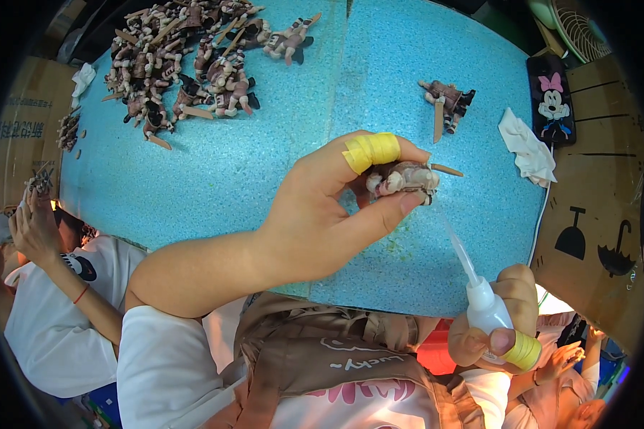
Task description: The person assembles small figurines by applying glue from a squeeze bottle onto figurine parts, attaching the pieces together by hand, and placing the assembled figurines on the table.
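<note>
Over the middle of the blue table (215, 186), my left hand (308, 214) pinches a small brown and cream figurine (406, 179) between thumb and fingers. Yellow tape wraps its index finger. A thin tan stick (447, 170) juts out to the right beside the figurine. Lower right, my right hand (519, 300) is closed around a small white squeeze bottle (487, 309). The bottle's long, thin clear nozzle points up toward the figurine, its tip a little below it and apart. Yellow tape also wraps the right thumb.
A heap of similar figurines (157, 64) covers the far left. One more figurine (447, 104) lies at the far right, near a crumpled tissue (526, 146) and a phone (551, 100). Cardboard (590, 207) borders the right edge. A co-worker's hand (36, 225) shows at left.
</note>
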The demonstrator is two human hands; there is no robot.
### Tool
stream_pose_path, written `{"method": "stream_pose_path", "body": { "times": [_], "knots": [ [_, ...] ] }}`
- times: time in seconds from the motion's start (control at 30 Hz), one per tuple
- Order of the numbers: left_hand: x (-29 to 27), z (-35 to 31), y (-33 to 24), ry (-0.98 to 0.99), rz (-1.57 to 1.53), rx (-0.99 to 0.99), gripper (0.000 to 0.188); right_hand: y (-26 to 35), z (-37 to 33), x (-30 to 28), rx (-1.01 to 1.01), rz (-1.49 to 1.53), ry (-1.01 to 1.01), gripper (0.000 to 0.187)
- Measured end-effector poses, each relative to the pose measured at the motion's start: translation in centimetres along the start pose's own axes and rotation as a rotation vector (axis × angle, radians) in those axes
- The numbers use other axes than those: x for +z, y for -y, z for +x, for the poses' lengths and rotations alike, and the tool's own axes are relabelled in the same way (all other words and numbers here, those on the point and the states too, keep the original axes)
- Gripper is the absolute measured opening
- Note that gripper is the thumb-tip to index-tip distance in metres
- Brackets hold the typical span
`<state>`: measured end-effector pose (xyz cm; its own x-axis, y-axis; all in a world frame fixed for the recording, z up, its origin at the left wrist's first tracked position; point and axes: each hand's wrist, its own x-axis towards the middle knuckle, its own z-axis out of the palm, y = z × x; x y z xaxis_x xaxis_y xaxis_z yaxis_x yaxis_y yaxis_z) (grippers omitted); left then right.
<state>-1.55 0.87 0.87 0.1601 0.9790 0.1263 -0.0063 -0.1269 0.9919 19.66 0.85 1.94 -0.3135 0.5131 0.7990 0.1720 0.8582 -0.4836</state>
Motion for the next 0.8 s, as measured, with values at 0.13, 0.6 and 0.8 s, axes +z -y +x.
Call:
{"method": "stream_pose_path", "body": {
  "times": [0.13, 0.6, 0.8],
  "knots": [
    [-0.06, -0.10, -0.08, -0.015, -0.023, -0.056, 0.036, -0.11, -0.04, 0.14, 0.040, 0.009, 0.028, 0.022],
    [0.57, -0.04, 0.24, -0.044, -0.238, -0.038, 0.036, -0.23, 0.14, 0.71, -0.023, 0.009, 0.019, 0.017],
    [0.65, -0.03, 0.25, -0.044, -0.260, -0.043, 0.036, 0.13, 0.26, 0.43, 0.025, -0.007, 0.023, 0.014]
  ]
}}
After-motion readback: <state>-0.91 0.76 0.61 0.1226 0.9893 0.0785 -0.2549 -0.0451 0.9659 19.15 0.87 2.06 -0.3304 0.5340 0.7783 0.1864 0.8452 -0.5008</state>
